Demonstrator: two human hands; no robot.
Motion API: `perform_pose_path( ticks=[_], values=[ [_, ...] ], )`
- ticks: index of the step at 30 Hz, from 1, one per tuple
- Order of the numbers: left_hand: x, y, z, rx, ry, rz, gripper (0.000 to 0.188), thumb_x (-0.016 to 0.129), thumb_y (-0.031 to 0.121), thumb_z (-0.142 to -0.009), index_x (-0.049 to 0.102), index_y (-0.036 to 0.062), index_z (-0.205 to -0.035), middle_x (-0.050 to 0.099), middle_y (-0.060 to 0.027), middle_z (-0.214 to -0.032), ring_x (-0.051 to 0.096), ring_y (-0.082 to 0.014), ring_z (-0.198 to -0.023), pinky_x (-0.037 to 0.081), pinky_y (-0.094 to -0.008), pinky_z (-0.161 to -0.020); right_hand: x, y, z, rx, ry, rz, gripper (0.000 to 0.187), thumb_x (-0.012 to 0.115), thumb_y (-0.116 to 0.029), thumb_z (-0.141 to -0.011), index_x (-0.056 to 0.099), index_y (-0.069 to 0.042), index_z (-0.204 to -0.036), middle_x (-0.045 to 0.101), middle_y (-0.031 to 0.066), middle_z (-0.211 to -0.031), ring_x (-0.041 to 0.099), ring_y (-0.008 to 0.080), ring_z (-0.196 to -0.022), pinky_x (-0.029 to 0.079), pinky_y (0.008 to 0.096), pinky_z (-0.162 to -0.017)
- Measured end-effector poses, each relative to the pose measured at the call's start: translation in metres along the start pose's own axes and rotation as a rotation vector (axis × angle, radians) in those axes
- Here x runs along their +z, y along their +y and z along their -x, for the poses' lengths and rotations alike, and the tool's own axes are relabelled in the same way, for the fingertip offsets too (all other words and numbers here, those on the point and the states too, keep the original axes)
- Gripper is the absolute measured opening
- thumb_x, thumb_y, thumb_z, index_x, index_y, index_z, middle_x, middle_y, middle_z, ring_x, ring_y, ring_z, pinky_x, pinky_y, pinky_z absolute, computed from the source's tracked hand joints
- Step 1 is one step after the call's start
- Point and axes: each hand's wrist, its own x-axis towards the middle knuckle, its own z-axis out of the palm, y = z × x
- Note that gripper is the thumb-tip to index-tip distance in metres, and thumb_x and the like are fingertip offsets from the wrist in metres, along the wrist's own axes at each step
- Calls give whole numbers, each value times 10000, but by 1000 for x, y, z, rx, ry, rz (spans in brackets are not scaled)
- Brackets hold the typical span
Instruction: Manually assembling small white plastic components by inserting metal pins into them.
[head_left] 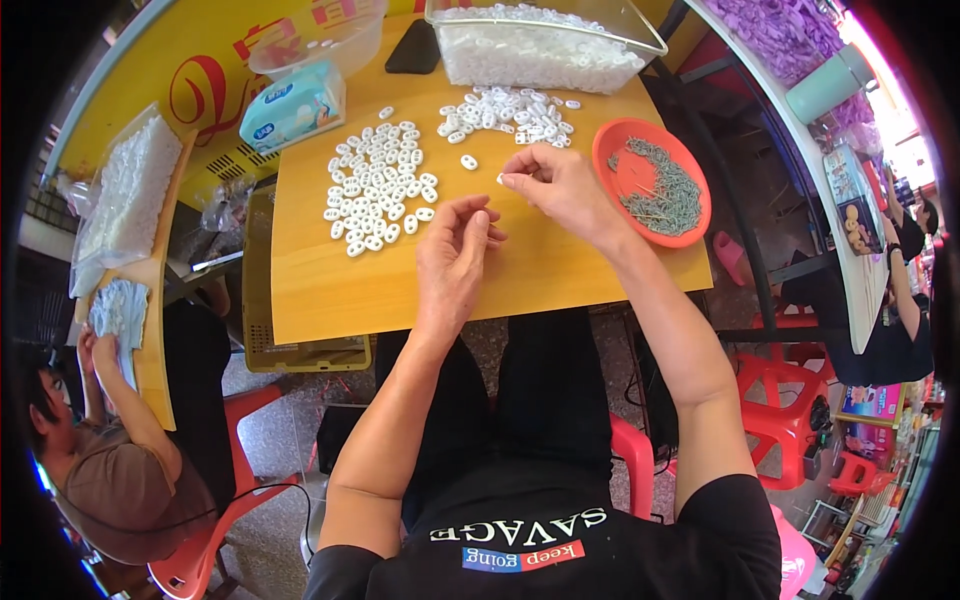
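Note:
My right hand (560, 190) is over the middle of the table, thumb and forefinger pinched on a small white plastic piece (500, 179), mostly covered by the fingertips. Lower and to the left, my left hand (456, 256) has its fingers curled in towards the thumb; whatever may be between them is hidden. A single white oval piece with two holes (468, 162) lies just beyond both hands. Left of my left hand spreads a group of similar white ovals (375, 190). Another heap of white pieces (510, 112) lies farther back.
At the right, an orange-red bowl (607, 150) holds many small metal pins (665, 195). Along the back stand a clear bin of white pieces (540, 60), a dark phone (414, 47), a tissue pack (295, 105) and a clear tub (340, 40). A co-worker (120, 450) sits left.

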Motion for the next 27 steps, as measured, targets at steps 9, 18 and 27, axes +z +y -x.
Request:
perform_pose_path(
  ticks=[9, 18, 27],
  values=[
    [-7, 3, 1, -20, -17, 43, 169, 597, 123, -961, 614, -24, -1043, 642, -42, -861, 603, -101, -756, 482, -232, -696, 22, -22, 39, 77, 36, -614, 164, 675, -134, -898, 661, -22, -1016, 659, -16, -862, 561, 20, -701, 449, 172, -601],
    [-9, 6, 1, -59, -68, 115, 157, 626, 122, -941, 604, -11, -1021, 645, -56, -881, 609, -117, -757, 477, -241, -694, -2, -20, 50, -3, 2, -447, 159, 666, -131, -887, 680, 4, -971, 686, 51, -834, 623, 87, -739, 504, 242, -658],
    [-6, 10, 1, -91, -49, 101, 142, 600, 122, -954, 579, -8, -1007, 645, -88, -891, 633, -145, -744, 494, -254, -678, -136, 52, 25, 253, 107, 530, 196, 681, -184, -819, 696, -11, -909, 691, 137, -807, 669, 255, -806, 506, 368, -748]
  ],
)
